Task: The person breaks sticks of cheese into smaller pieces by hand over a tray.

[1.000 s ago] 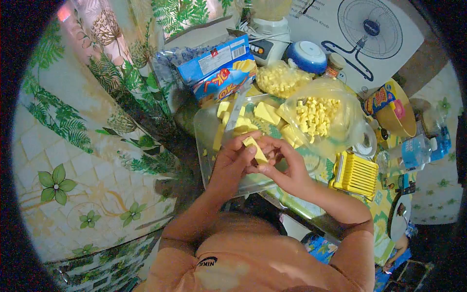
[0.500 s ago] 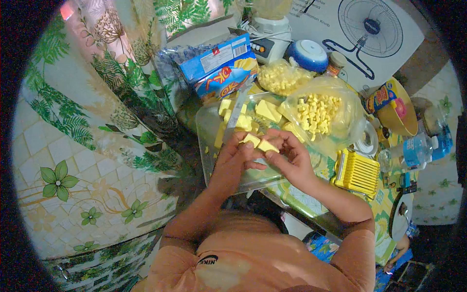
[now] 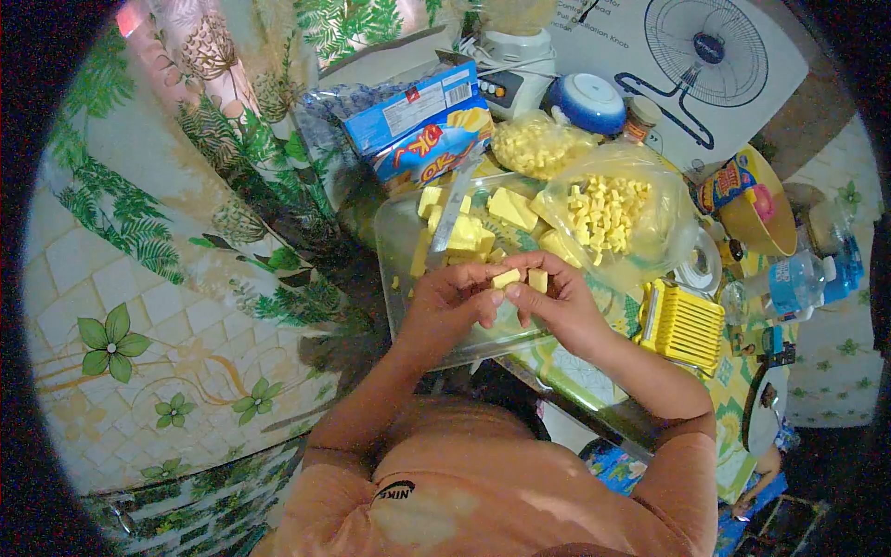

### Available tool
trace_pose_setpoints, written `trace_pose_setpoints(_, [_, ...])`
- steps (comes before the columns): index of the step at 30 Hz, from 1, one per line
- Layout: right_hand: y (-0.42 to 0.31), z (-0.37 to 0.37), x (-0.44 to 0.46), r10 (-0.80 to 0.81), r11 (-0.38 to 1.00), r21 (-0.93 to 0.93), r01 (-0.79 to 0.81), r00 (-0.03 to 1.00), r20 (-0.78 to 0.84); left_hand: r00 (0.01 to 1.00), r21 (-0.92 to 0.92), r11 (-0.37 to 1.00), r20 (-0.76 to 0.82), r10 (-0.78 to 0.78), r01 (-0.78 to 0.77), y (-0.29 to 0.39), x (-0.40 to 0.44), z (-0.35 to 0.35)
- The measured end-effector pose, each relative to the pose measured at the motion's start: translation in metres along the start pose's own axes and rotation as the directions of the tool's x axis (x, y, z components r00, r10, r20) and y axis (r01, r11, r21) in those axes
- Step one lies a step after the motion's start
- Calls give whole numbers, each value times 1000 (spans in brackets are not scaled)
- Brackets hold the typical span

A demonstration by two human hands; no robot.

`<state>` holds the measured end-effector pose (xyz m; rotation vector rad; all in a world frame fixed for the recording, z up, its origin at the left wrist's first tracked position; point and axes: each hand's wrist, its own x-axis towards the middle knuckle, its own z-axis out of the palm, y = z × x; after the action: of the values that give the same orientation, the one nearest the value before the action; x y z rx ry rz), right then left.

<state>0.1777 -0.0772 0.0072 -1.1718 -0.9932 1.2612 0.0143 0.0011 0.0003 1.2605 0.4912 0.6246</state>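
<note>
Both my hands are above a clear plastic tray (image 3: pixel 401 320). Between the fingertips of my left hand (image 3: pixel 453 302) is a small pale-yellow piece (image 3: pixel 506 278), which looks like cheese. My right hand (image 3: pixel 563 304) pinches a second yellow piece (image 3: pixel 537 280) close beside it, its thumb near the first. Larger yellow blocks (image 3: pixel 512 210) and smaller bits lie in the tray. Across them rests a knife (image 3: pixel 449 215), blade toward me. At the tray's right, an open plastic bag (image 3: pixel 664 232) holds many small yellow chunks (image 3: pixel 608 212).
A knotted bag of yellow bits (image 3: pixel 538 148), a blue biscuit box (image 3: pixel 418 121), a blender base (image 3: pixel 513 79) and a blue bowl (image 3: pixel 590 104) stand behind. On the right are a yellow ribbed tray-like item (image 3: pixel 682 327), a tan tub (image 3: pixel 775 227) and a plastic bottle (image 3: pixel 789 288).
My hands have shifted slightly right. The two yellow pieces have turned between my fingers, and the right-hand piece now sits more upright. Things on the table stay put.
</note>
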Motion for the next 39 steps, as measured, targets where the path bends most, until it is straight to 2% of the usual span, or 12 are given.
trace_pose_setpoints(6, [1,3,0,-75,997,-41,73,996,-54,999,61,997,-27,-40,42,-1,-1,-2])
trace_pose_setpoints(12, [0,2,1,-79,997,-21,78,996,-31,998,99,994,-31,-47,50,4,-2,-3])
trace_pose_setpoints(21, [3,2,-1,-117,990,-90,110,991,-69,997,-35,996,0,-82,82,-3,0,-7])
trace_pose_setpoints(24, [-2,3,-3,-110,992,-68,105,991,-73,998,-39,999,-57,-15,12,4,1,0])
trace_pose_setpoints(33, [5,0,-1,-185,973,-155,174,981,-59,998,49,998,-60,-36,39,-4,0,-4])
trace_pose_setpoints(39, [1,1,0,-136,987,-98,131,990,-45,996,17,998,-56,-63,64,0,0,-4])
